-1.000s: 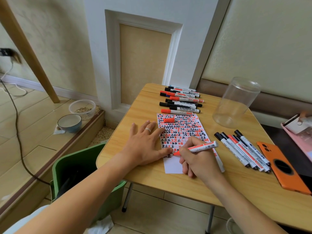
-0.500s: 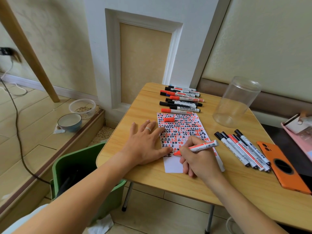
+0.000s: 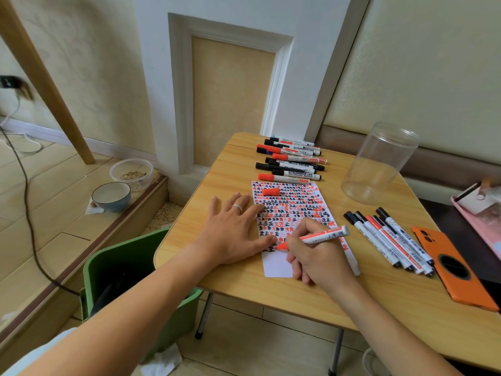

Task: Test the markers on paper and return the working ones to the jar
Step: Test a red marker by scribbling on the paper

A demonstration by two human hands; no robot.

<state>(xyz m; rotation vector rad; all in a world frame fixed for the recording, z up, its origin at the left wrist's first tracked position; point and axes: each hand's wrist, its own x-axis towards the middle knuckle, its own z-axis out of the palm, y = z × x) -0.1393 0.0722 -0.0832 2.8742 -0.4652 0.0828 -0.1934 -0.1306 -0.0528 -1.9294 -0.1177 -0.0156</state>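
Note:
A white paper (image 3: 273, 267) covered with red and black marks lies on the wooden table (image 3: 298, 299). My right hand (image 3: 320, 256) grips an uncapped red marker (image 3: 322, 236) with its tip on the paper's lower part. My left hand (image 3: 233, 229) lies flat, fingers spread, pressing the paper's left edge. The red cap (image 3: 270, 191) rests on the paper's top. Several capped markers (image 3: 291, 161) lie in a row at the far edge. Another group of markers (image 3: 390, 240) lies to the right. The clear jar (image 3: 379, 164) stands at the back right, with no markers visible inside.
An orange phone (image 3: 452, 267) lies at the table's right, beside a pink tray (image 3: 479, 221). A green bin (image 3: 130, 280) stands under the table's left edge. On the floor step sit a bowl (image 3: 111, 196), a clear tub (image 3: 132, 172) and a black cable (image 3: 27, 213).
My right hand has shifted slightly with the marker tip over the paper. My left hand stays put.

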